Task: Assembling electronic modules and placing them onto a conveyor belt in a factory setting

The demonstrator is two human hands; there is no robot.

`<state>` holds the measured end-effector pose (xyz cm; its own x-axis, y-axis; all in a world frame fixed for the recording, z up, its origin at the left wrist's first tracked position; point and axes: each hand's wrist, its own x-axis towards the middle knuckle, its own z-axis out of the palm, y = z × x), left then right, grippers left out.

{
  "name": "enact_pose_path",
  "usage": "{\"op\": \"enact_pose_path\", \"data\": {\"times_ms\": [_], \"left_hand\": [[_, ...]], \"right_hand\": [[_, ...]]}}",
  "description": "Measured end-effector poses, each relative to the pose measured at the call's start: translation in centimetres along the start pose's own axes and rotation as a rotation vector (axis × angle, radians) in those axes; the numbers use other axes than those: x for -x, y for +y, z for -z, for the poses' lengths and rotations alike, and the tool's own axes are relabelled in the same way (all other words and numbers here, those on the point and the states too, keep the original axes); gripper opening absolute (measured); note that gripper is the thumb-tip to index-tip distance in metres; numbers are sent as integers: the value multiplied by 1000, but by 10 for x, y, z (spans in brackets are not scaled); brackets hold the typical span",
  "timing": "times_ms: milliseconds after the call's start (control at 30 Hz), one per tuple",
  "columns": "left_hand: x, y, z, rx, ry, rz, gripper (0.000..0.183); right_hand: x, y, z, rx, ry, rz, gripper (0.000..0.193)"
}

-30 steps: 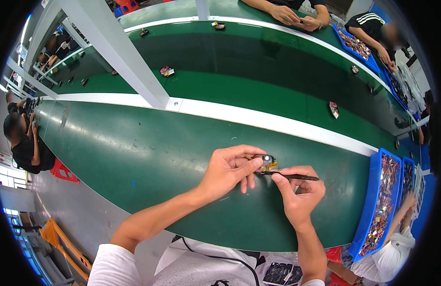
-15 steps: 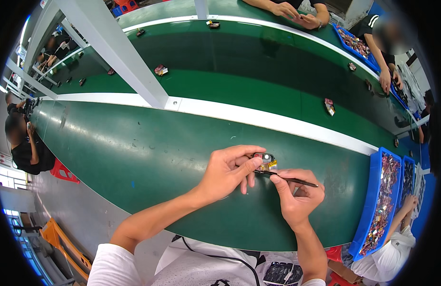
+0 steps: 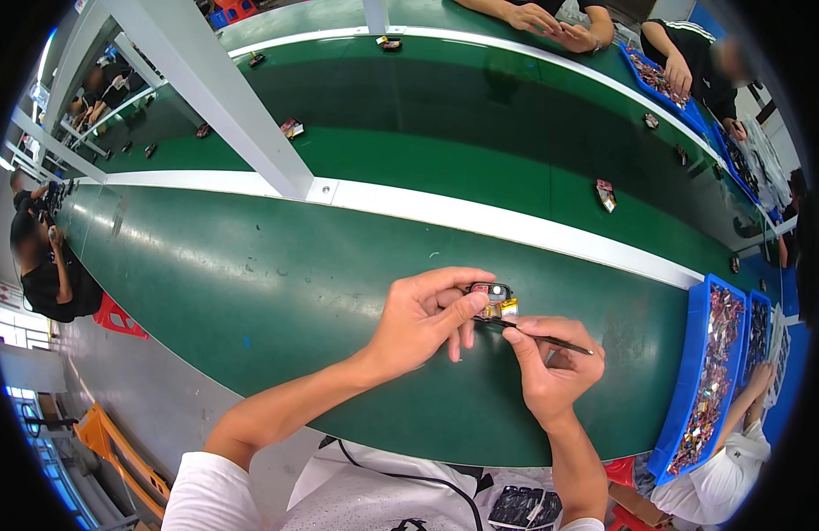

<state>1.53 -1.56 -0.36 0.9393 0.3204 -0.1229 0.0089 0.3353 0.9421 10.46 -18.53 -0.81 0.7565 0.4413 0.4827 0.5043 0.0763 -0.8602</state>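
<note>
Over the green bench, my left hand [image 3: 424,323] is closed on a small electronic device [image 3: 493,291] with a dark casing. Its thumb presses on the near side, and a red part and a yellow-and-silver part [image 3: 509,307] show at the open casing. Between the thumb and fingers of my right hand [image 3: 556,363] is a thin black pair of tweezers [image 3: 551,340], lying nearly level. The tip of the tweezers meets the lower edge of the device; just what it touches there is too small to tell.
A blue tray [image 3: 693,380] full of small colourful parts stands at the right end of the bench [image 3: 294,283]. Beyond a white rail [image 3: 445,215] runs a green conveyor belt [image 3: 427,168] carrying scattered small assemblies [image 3: 606,196]. A white post [image 3: 215,88] rises at left. Co-workers sit around.
The assemblies on the belt have shifted slightly to the left. A co-worker at the far right has moved a hand to the far blue tray. My own hands have hardly moved.
</note>
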Motion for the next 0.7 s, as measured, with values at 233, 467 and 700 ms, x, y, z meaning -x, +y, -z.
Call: {"op": "enact_pose_path", "data": {"times_ms": [233,467,700], "left_hand": [[-1,3,2,9,-10,39,29],[1,0,0,-29,-4,-10,29],[1,1,-1,-69,7,-50,28]], "right_hand": [[1,3,0,-13,-1,38,14],[2,-1,2,5,2,-59,13],[4,-1,0,-31,16,-87,13]]}}
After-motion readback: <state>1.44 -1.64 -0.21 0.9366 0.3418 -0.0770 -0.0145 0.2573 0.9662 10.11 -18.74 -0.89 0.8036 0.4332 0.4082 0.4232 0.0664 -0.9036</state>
